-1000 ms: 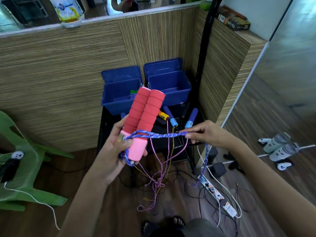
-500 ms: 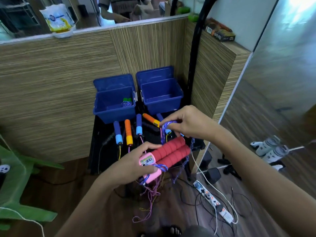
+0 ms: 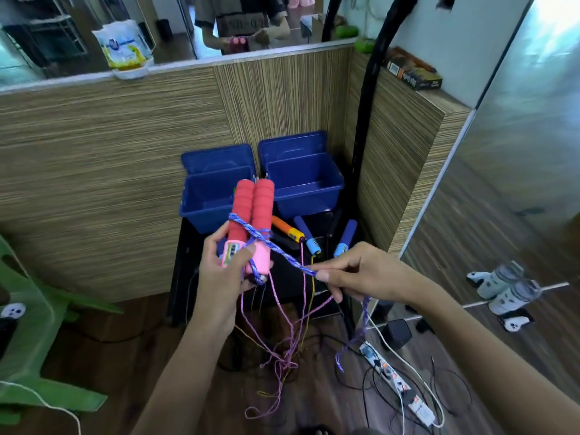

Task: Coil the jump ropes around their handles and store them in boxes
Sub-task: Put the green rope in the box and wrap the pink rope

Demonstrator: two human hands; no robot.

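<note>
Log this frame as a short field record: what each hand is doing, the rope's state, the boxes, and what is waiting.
left hand: grips the pair of red foam handles upright, by their pink lower ends
right hand: pinches the blue braided rope, pulled out to the right
rope state: a few turns lie round the handles; the rest hangs toward the floor
boxes: two blue boxes open behind the handles, lids tipped back
waiting: other jump ropes with orange and blue handles lie on the black stand, cords dangling
</note>
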